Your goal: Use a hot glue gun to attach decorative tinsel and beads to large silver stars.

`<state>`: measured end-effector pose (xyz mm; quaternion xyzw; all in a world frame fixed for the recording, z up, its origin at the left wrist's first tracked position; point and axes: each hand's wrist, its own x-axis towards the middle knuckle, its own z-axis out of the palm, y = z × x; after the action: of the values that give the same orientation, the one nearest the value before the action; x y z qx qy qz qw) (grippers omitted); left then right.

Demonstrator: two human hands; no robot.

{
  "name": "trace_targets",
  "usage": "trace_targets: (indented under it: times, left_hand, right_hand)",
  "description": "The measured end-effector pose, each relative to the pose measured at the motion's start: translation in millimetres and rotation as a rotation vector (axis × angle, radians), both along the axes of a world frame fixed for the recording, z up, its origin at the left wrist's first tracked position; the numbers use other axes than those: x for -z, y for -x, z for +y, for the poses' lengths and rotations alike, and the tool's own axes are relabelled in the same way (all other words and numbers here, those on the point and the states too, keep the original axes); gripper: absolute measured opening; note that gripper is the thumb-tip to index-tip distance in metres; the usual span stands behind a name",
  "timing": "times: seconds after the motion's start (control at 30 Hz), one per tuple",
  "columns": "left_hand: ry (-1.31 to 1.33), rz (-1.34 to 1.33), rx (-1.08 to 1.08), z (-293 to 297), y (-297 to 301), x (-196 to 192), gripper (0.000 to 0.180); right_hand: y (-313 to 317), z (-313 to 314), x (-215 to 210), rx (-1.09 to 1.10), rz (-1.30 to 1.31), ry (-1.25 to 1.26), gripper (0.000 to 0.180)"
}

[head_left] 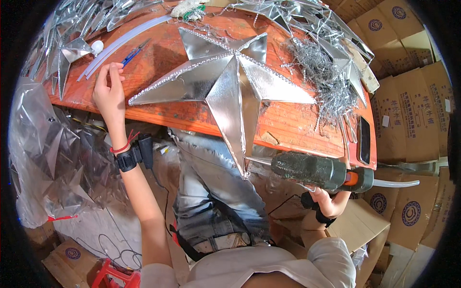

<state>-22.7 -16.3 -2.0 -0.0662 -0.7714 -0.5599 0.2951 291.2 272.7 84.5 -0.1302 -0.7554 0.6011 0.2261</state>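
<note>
the silver star (pixel 225 93) sat across the tabletop (pixel 163 115), its lower point jutting past the front edge, with the nozzle of the glue gun (pixel 307 170) at that point; whether they touched was hard to tell. the right hand (pixel 331 204) was clamped round the gun's grip, its fingers mostly hidden. the left hand (pixel 109 91) was by a blue-handled tool (pixel 130 57), fingers bent, and i could not tell if they pinched anything. tangled tinsel (pixel 321 72) and a phone (pixel 364 139) lay at the right; beyond stood stacked cartons (pixel 408 110), cut off by the dark rim
</note>
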Motion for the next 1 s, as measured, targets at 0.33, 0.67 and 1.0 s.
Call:
trace_targets:
  times: [0.33, 0.67, 1.0]
  left_hand:
    - [0.001, -0.011, 0.026, -3.3, 2.6, 3.2, 0.024]
    - [-0.006, -0.01, 0.017, -2.7, 2.7, 2.1, 0.026]
    - [0.003, -0.027, -0.014, -0.4, -0.8, -0.9, 0.026]
  right_hand:
    - [-3.1, 4.5, 4.1, -0.013, 0.075, -0.092, 0.033]
    - [-5.1, 17.0, 7.5, -0.127, 0.15, -0.144, 0.039]
    - [-7.8, 12.3, 10.4, -0.044, 0.028, -0.061, 0.047]
